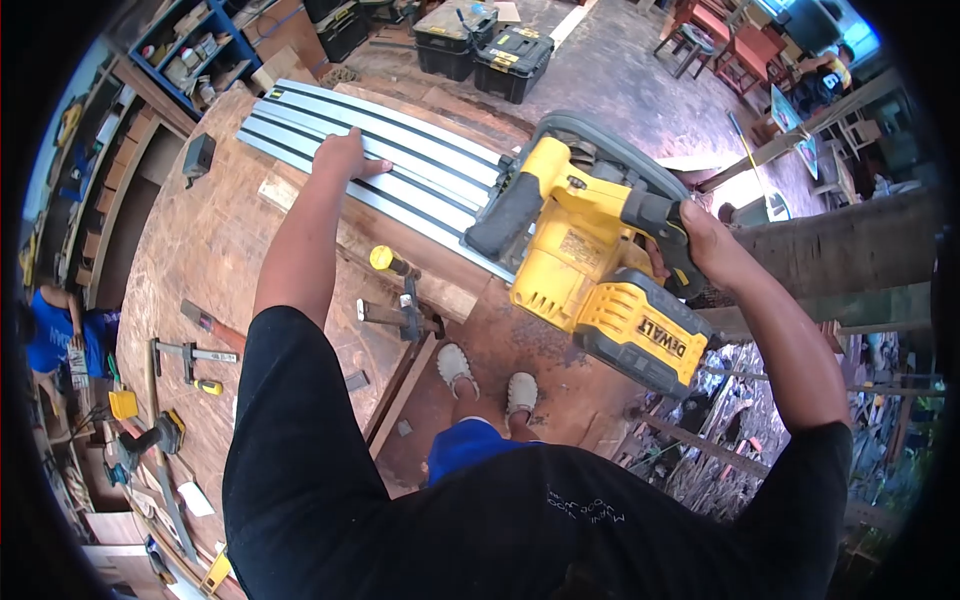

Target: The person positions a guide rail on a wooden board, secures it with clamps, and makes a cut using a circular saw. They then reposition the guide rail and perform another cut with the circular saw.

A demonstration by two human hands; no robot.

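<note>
My right hand [710, 245] is wrapped round the black rear handle of a yellow and black circular saw [570, 250]. The saw sits at the near right end of a silver guide rail with dark stripes [420, 180]; its battery faces me. On the rail, left of the saw, rests my left hand [350, 158], with thumb and a finger stretched apart on the metal. Under the rail lies a wooden board [380, 245] along the bench edge. A clamp with a yellow-ended handle [405, 285] stands at the board's near side. The saw's blade is hidden.
The wooden bench [190, 265] carries a small dark box [199, 157], another clamp [190, 358] and a cordless drill [160, 432]. Black toolboxes [512, 62] stand on the floor ahead. A person in blue [55, 330] is at far left; another person [832, 75] is at far right.
</note>
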